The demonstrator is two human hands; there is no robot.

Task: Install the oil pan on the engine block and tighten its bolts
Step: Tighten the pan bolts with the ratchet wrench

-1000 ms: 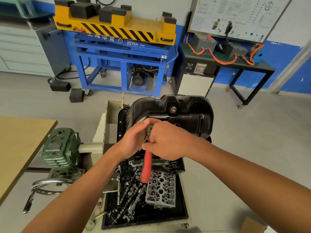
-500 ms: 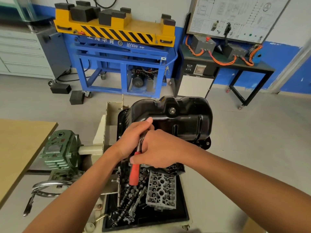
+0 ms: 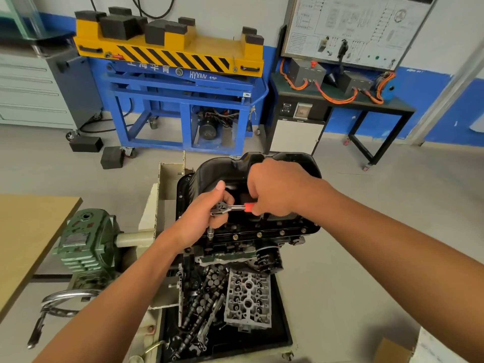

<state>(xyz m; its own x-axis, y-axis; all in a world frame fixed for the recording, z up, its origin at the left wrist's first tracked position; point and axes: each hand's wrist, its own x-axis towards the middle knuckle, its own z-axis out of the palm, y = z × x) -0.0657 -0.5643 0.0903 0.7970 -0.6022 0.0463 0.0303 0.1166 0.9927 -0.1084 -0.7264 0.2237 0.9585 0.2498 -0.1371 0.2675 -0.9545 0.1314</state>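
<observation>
Left hand (image 3: 201,222): fingers curled round the head of the ratchet (image 3: 225,206), thumb up. Right hand (image 3: 277,189): closed round the ratchet's red handle, which lies level and points to 3 o'clock. Socket (image 3: 210,233) drops from the ratchet head to the pan's flange at its near-left corner.

Oil pan (image 3: 230,167): black, sump up, seated on the engine block (image 3: 235,248), mid-view under both hands. Bolts (image 3: 259,234) sit in a row along the near flange, running toward 3 o'clock from the socket. Oil filter (image 3: 269,258) sticks out of the block at 5 o'clock of the pan.

Tray (image 3: 281,328): black, shallow, at 6 o'clock of the block. In it:
- Cylinder head (image 3: 247,299) lies flat in the right half.
- Camshafts (image 3: 195,310) and small loose parts are heaped in the left half, against the head's left edge.

Gearbox (image 3: 86,239): green, at 9 o'clock of the block. Lift table (image 3: 170,53): blue frame, yellow top, at 12 o'clock, well apart.
</observation>
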